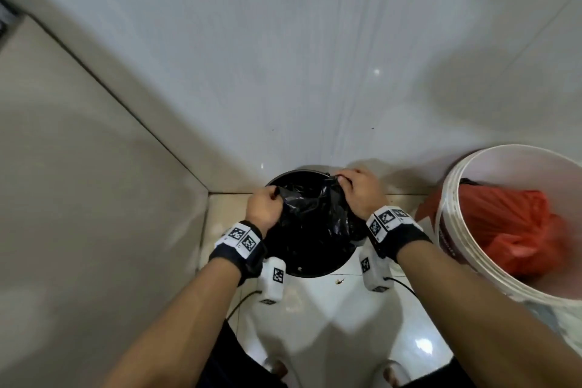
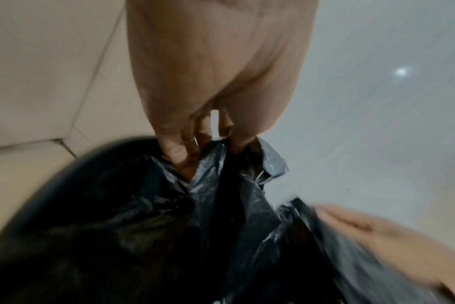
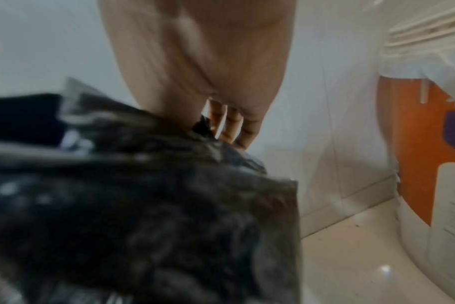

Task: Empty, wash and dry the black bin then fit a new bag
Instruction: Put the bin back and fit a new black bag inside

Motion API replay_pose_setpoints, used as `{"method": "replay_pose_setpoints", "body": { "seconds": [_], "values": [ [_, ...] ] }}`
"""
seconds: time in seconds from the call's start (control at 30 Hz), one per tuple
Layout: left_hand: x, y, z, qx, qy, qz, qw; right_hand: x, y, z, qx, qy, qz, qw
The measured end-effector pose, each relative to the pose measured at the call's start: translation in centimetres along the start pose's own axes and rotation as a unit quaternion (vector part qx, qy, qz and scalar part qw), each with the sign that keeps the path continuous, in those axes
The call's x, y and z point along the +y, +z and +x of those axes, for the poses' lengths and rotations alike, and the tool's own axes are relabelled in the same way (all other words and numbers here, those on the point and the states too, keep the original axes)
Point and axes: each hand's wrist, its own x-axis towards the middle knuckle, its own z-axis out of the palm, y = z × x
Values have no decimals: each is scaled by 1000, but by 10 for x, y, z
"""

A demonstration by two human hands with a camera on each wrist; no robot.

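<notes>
The round black bin [image 1: 310,268] stands on the floor in the corner where two walls meet. A crinkled black plastic bag [image 1: 310,214] fills its mouth. My left hand [image 1: 263,206] pinches the bag's edge at the bin's left rim, thumb and fingers [image 2: 181,152] curled into the plastic [image 2: 221,205]. My right hand [image 1: 359,187] grips the bag's edge at the far right rim, its fingers [image 3: 231,125] folded over the black film [image 3: 169,195]. The bin's inside is hidden under the bag.
A large white bucket [image 1: 453,198] with an orange label [image 3: 413,144] stands close on the right and holds a red plastic bag [image 1: 516,227]. Beige wall tiles rise on the left, grey-white ones behind. A small scrap [image 1: 339,281] lies on the glossy floor.
</notes>
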Motion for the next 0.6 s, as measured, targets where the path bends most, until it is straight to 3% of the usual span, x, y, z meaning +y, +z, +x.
{"method": "replay_pose_setpoints", "body": {
  "seconds": [0.13,0.27,0.37,0.47,0.5,0.6],
  "values": [
    [18,-47,-5,54,-54,-109,991,21,-10,5,-25,82,-11,996],
    [9,-51,23,33,-16,-50,998,39,-9,20,-70,83,-62,992],
    [9,-45,41,14,-7,-34,999,34,-14,30,-83,98,-9,992],
    [14,-42,46,6,-4,-47,999,13,-22,28,-4,8,81,997],
    [16,-40,48,5,3,-37,999,3,-24,22,-14,-36,41,998],
    [23,-38,44,7,19,-12,1000,-8,-14,7,-143,-95,-150,974]
  ]
}}
